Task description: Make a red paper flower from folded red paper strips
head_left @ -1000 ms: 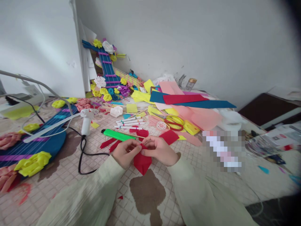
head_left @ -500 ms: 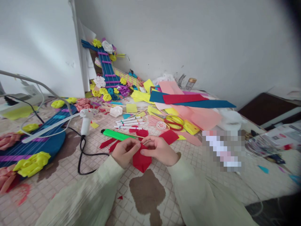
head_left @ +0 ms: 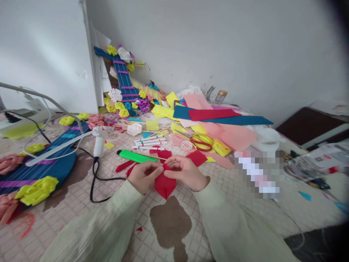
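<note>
A piece of red crepe paper [head_left: 165,186] hangs from my fingertips, its lower end tapering to a point above the tabletop. My left hand [head_left: 143,176] pinches its upper left edge between thumb and fingers. On the other side, my right hand [head_left: 187,172] grips the top right part of the same paper, the fingertips of both hands almost meeting. Just behind the hands lie a green utility knife [head_left: 137,156], red paper strips [head_left: 124,166] and a folded red piece [head_left: 196,158]. Part of the paper's top is hidden by my fingers.
Markers [head_left: 149,141], scissors [head_left: 202,142] and a white tape roll [head_left: 186,145] lie farther back. A white glue gun [head_left: 99,141] with a black cable stands left, near a blue paper guitar [head_left: 64,160]. Coloured paper sheets [head_left: 229,119] pile up at the back right.
Both hands keep their pinch on the red paper. My right fingers and thumb have shifted slightly at its top edge; the rest looks the same.
</note>
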`<state>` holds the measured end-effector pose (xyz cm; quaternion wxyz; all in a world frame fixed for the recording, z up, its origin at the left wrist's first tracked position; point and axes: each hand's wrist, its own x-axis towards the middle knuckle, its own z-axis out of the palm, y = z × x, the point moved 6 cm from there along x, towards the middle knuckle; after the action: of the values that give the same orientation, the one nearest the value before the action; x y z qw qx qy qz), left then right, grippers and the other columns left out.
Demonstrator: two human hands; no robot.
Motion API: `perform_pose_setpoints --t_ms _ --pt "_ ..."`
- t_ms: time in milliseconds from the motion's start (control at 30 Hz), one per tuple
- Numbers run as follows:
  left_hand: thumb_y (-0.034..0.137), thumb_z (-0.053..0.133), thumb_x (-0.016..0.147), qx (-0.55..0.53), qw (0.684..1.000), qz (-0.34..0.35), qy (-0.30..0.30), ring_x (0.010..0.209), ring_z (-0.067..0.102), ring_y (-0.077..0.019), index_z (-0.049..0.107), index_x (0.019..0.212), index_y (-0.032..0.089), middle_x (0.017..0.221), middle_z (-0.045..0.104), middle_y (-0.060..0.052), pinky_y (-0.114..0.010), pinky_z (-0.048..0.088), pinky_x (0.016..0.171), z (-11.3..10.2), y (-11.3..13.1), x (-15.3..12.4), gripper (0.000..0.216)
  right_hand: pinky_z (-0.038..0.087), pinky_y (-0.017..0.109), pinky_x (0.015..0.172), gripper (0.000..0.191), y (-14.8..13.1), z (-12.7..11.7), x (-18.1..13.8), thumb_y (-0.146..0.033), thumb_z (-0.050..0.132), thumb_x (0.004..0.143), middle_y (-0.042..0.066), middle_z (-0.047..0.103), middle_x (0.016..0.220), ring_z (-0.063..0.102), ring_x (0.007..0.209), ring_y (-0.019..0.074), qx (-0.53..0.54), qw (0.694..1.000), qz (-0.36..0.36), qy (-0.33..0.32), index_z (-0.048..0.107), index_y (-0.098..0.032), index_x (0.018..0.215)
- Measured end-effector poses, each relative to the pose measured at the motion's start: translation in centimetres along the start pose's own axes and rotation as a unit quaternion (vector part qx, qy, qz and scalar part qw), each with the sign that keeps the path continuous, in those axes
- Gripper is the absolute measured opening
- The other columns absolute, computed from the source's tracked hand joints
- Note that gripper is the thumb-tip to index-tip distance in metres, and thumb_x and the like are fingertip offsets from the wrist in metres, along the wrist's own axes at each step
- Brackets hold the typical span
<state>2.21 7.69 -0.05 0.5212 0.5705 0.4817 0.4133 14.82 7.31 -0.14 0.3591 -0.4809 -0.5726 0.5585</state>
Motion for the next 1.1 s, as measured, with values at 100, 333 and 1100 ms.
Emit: perform_pose_setpoints --t_ms 100,333,1100 --pt "0.026 0.059 0.059 0.013 1.0 0.009 0.005 0.051 0.052 -0.0111 0.06 0.057 0.014 0.053 0.059 0.0 -0.02 0.042 0.05 -0.02 0.3 -0.12 0.013 0.04 0.025 0.063 0.025 0.07 -0.09 0.0 -0.021 0.067 0.059 -0.001 0.058 0.066 0.055 0.069 0.0128 0.004 1.0 0.001 0.006 0.056 -0.016 0.081" --pt "0.03 0.059 0.06 0.023 1.0 -0.005 -0.005 0.042 0.043 -0.0077 0.057 0.053 0.014 0.045 0.051 0.003 -0.017 0.034 0.04 0.0 0.06 -0.22 0.018 0.042 0.024 0.062 0.025 0.14 -0.45 0.08 -0.023 0.067 0.059 0.0 0.059 0.068 0.056 0.068 0.0129 0.012 1.0 -0.006 0.015 0.056 -0.016 0.081" --pt "0.031 0.056 0.064 0.081 0.996 0.034 -0.004 0.045 0.041 -0.0084 0.059 0.055 0.014 0.047 0.05 0.002 -0.018 0.032 0.041 -0.2 0.36 -0.14 0.02 0.042 0.025 0.062 0.024 0.28 -0.56 0.16 -0.022 0.066 0.059 0.001 0.06 0.071 0.056 0.068 0.0133 0.011 1.0 -0.003 0.026 0.055 -0.016 0.08"
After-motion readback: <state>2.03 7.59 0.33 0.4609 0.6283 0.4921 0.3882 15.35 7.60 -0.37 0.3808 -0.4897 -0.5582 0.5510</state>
